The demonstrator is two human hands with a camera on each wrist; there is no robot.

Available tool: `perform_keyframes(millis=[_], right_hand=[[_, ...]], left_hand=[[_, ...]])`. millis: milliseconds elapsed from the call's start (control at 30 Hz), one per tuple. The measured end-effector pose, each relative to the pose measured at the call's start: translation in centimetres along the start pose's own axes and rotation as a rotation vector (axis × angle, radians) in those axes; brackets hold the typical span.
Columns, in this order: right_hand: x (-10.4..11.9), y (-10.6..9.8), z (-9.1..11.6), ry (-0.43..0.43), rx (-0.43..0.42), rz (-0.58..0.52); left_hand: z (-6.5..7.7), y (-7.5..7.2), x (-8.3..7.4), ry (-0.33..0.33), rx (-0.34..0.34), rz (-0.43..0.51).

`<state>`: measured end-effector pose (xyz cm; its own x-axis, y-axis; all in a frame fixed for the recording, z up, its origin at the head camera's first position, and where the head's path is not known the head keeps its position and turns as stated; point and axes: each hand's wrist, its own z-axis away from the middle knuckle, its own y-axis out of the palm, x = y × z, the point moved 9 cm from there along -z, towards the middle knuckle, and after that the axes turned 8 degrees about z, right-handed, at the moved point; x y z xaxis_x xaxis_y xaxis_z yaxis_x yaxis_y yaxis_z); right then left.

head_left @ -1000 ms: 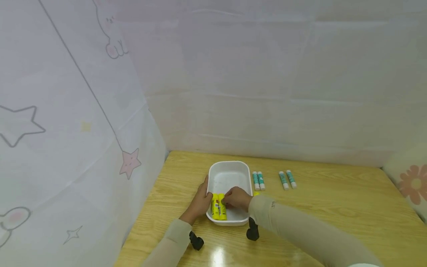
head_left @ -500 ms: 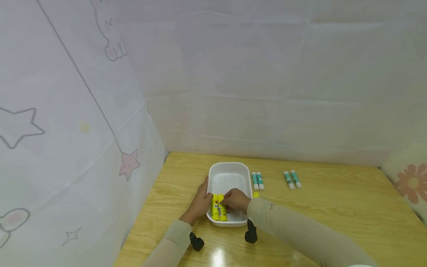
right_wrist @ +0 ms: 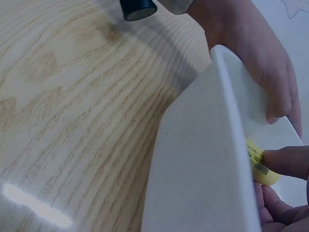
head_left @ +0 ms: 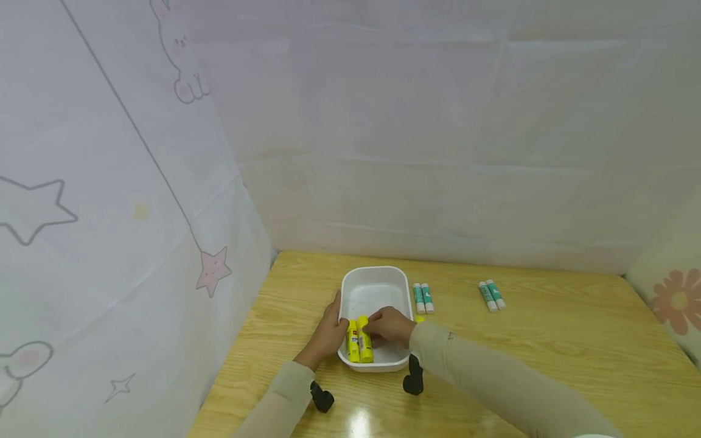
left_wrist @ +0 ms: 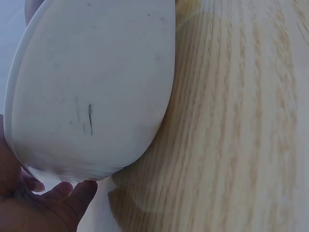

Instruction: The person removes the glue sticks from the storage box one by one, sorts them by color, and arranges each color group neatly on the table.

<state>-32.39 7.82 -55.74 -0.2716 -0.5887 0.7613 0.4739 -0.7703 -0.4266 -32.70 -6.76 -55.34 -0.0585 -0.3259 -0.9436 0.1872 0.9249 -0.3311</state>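
A white plastic tray (head_left: 375, 298) sits on the wooden table. My left hand (head_left: 328, 333) grips its left side, thumb over the rim and fingers along the outside; the left wrist view shows the fingers against the wall (left_wrist: 91, 87). Inside, at the near left, two yellow glue sticks lie side by side. The left glue stick (head_left: 353, 350) rests near my left thumb. My right hand (head_left: 391, 325) reaches over the right rim and pinches the other yellow glue stick (head_left: 365, 351) near its far end. In the right wrist view, thumb and fingers hold that printed yellow barrel (right_wrist: 256, 162).
Two teal-and-white glue sticks (head_left: 423, 298) lie just right of the tray. A second teal pair (head_left: 491, 295) lies farther right. Something yellow (head_left: 419, 319) shows partly behind my right wrist. A patterned cloth wall (head_left: 438, 207) stands behind the table.
The farther teal pair has shifted rightward across the table, and its two sticks now lie closer together. The pinched yellow glue stick has tilted slightly; both hands stay nearly in place.
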Motion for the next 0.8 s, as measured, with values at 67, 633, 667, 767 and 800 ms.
perform_keyframes(millis=[67,633,667,767,800], right_hand=[[0.3,-0.3,0.1,-0.018,0.008,-0.003],[3.8,-7.8,2.1,-0.123,0.075,-0.458],[3.9,-8.6,2.2,-0.139,0.077,-0.463],[3.4,-11.0,2.7,-0.182,0.076,-0.458],[3.2,-11.7,2.9,-0.193,0.081,-0.451]], left_hand=[[0.0,0.0,0.0,0.003,-0.002,-0.003],[-0.1,0.3,0.1,-0.017,0.004,0.008],[-0.1,0.3,0.1,-0.014,0.002,0.008],[-0.2,0.3,0.1,0.000,-0.003,0.011],[-0.2,0.3,0.1,-0.003,-0.002,0.009]])
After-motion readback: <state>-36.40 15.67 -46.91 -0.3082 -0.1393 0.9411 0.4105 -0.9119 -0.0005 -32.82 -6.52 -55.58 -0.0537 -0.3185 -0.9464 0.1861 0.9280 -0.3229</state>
